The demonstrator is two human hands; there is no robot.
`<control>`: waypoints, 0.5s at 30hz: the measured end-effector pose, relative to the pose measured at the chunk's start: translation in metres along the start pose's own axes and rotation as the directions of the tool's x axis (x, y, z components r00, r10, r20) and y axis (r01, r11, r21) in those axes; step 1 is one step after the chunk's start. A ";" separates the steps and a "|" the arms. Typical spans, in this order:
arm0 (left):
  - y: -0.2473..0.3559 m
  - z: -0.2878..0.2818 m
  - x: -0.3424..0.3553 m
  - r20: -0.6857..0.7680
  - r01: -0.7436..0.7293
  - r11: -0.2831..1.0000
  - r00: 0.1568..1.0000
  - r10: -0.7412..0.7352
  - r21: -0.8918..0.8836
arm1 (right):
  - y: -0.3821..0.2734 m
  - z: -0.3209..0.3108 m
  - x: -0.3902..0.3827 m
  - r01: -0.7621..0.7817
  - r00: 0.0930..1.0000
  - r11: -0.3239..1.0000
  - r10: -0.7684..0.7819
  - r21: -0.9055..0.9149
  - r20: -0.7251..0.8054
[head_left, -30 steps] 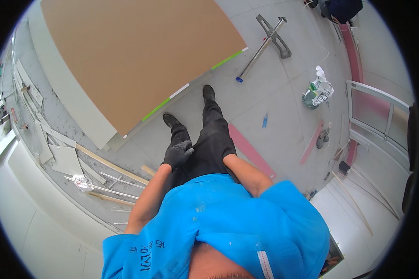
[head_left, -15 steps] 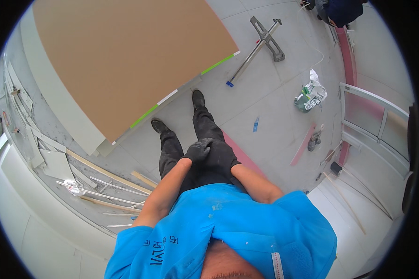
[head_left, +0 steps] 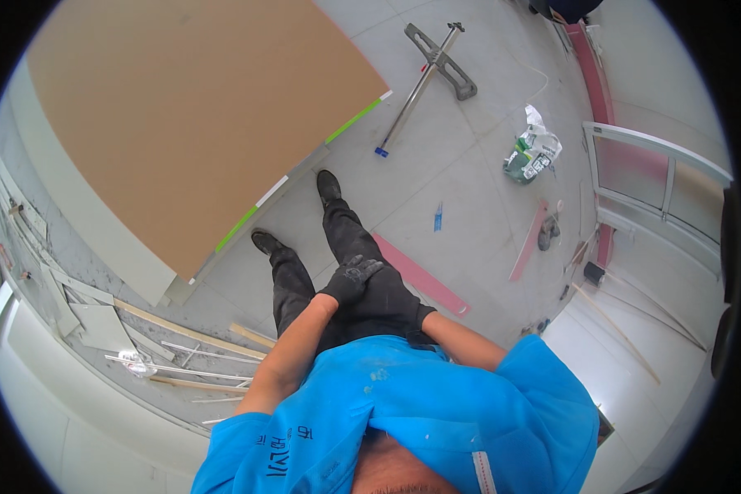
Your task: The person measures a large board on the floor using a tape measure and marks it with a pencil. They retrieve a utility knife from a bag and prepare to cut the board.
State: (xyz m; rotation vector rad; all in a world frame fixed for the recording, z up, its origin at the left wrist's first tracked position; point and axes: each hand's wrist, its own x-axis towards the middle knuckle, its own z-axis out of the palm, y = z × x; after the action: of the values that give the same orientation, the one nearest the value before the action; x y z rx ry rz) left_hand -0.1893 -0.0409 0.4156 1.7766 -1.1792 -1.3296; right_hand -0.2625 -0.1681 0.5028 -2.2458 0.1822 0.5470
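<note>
Standing on pale grey floor tiles, head view: person in bright blue shirt, black trousers, black shoes. Left hand, in a dark work glove, rests at the front of the thighs, fingers loosely spread, holding nothing. Right hand also gloved, low by the right hip, mostly hidden by the forearm; can't tell whether it's spread or closed.

Big flat brown board lies on the floor just ahead-left of the feet, matte, w/ green & white tape strips along its near edge, prob. laid flat for working on. Long metal T-square tool lies beyond it, well apart. Pink strip on the floor beside the right leg. Crumpled white-green bag further right. Thin wood & white offcuts heaped at left, near the wall.
</note>
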 end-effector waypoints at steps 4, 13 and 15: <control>-0.001 0.014 -0.004 0.094 -0.090 0.992 0.991 0.098 -0.084 | 0.003 -0.021 -0.022 0.183 0.978 0.981 -0.188 0.069 0.087; 0.006 0.047 -0.024 0.212 0.008 0.998 0.977 0.006 -0.062 | 0.052 -0.038 -0.110 -0.111 0.913 0.960 -0.004 0.257 0.408; 0.005 0.059 -0.027 0.240 0.062 0.998 0.969 -0.061 0.003 | 0.066 -0.036 -0.131 -0.409 0.885 0.667 0.123 0.622 0.449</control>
State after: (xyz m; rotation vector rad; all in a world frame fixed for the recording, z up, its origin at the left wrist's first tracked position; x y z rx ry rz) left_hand -0.2499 -0.0159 0.4130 1.6965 -1.2548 -1.6184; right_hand -0.3878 -0.2449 0.5376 -1.3263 0.4577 0.8825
